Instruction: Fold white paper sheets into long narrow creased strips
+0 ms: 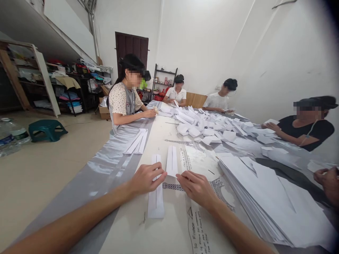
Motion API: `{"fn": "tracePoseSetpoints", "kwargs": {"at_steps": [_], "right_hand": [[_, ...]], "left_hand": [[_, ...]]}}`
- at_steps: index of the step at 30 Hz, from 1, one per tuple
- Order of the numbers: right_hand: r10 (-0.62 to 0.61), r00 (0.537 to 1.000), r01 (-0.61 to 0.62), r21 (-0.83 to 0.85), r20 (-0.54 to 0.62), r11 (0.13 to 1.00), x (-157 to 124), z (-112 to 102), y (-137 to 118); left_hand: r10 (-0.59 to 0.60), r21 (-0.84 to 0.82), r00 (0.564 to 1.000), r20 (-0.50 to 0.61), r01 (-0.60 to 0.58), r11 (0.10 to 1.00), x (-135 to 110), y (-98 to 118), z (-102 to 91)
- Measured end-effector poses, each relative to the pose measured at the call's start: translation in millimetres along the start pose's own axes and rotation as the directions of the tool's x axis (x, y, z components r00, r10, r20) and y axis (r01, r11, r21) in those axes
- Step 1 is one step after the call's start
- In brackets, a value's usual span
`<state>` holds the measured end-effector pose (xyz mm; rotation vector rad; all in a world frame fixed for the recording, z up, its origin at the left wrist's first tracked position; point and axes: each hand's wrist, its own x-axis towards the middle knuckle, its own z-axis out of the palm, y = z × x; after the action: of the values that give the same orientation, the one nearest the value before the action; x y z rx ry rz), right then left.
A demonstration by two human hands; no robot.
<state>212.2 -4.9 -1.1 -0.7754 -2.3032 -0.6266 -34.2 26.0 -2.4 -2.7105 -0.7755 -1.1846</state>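
Note:
My left hand [145, 178] lies with curled fingers pressed on a long folded white paper strip [156, 201] that runs toward me on the table. My right hand [196, 187] rests beside it with fingers bent down on the tablecloth, its fingertips close to the near end of a second folded strip [172, 165]. Whether the right fingers pinch that strip is unclear. A tall stack of white paper sheets [270, 201] sits just right of my right hand.
Several people sit round the long table [127, 225] folding paper; another person's hand [329, 181] shows at the right edge. A heap of folded papers [212, 128] covers the far middle. More strips [137, 141] lie left. A green stool [47, 129] stands on the floor.

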Motion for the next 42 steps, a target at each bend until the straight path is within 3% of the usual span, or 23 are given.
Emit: {"fn": "tracePoseSetpoints", "kwargs": {"at_steps": [2, 3, 5, 7, 9, 12, 16, 19, 22, 26, 29, 34, 38, 40, 42], "right_hand": [[0.014, 1.0, -0.014, -0.013, -0.019, 1.0, 0, 1, -2], [0.021, 0.999, -0.022, -0.02, -0.027, 1.0, 0, 1, -4], [0.03, 0.999, -0.031, -0.033, -0.043, 0.999, 0, 2, -6], [0.032, 0.998, -0.034, -0.043, -0.055, 0.998, 0, 3, -8], [0.037, 0.998, -0.039, -0.033, -0.048, 0.999, 1, 3, -10], [0.072, 0.997, -0.072, 0.029, 0.0, 0.997, 3, 4, -10], [0.16, 0.985, -0.165, 0.096, 0.065, 0.982, 1, 1, -2], [0.251, 0.964, -0.26, 0.108, 0.085, 0.96, -4, -1, 8], [0.319, 0.939, -0.334, 0.132, 0.127, 0.933, -8, -3, 16], [0.337, 0.923, -0.365, 0.142, 0.185, 0.92, -9, -5, 19], [0.361, 0.91, -0.393, 0.147, 0.205, 0.908, -10, -6, 20], [0.424, 0.879, -0.46, 0.151, 0.217, 0.875, -13, -7, 28], [0.508, 0.836, -0.537, 0.122, 0.207, 0.834, -18, -22, 54], [0.629, 0.764, -0.634, -0.008, 0.143, 0.773, -28, -37, 76], [0.727, 0.68, -0.692, -0.241, 0.099, 0.68, -44, -53, 99]], "left_hand": [[-0.22, -0.124, 0.973, 0.075, 0.228, 0.966, 7, 9, -2.2], [-0.325, -0.198, 0.933, 0.158, 0.352, 0.915, 11, 13, -3.3], [-0.512, -0.356, 0.803, 0.305, 0.595, 0.721, 18, 20, -5.0], [-0.586, -0.446, 0.683, 0.436, 0.73, 0.518, 24, 22, -5.8], [-0.587, -0.506, 0.634, 0.503, 0.767, 0.395, 26, 20, -6.3], [-0.585, -0.534, 0.653, 0.48, 0.747, 0.395, 30, 7, -9.4], [-0.665, -0.457, 0.714, 0.216, 0.677, 0.578, 37, -24, -24.5], [-0.74, -0.429, 0.668, 0.08, 0.693, 0.579, 37, -57, -41.3], [-0.807, -0.406, 0.591, 0.015, 0.741, 0.535, 28, -90, -54.6], [-0.857, -0.336, 0.516, 0.019, 0.81, 0.48, 8, -124, -62.4], [-0.854, -0.239, 0.511, 0.098, 0.845, 0.479, -7, -143, -65.1], [-0.839, -0.033, 0.501, 0.21, 0.862, 0.506, -21, -159, -71.1], [-0.845, 0.14, 0.521, 0.12, 0.834, 0.534, -25, -157, -74.5], [-0.856, 0.213, 0.513, 0.055, 0.832, 0.512, -26, -154, -74.0], [-0.866, 0.265, 0.501, -0.002, 0.835, 0.482, -27, -151, -72.1]]}}
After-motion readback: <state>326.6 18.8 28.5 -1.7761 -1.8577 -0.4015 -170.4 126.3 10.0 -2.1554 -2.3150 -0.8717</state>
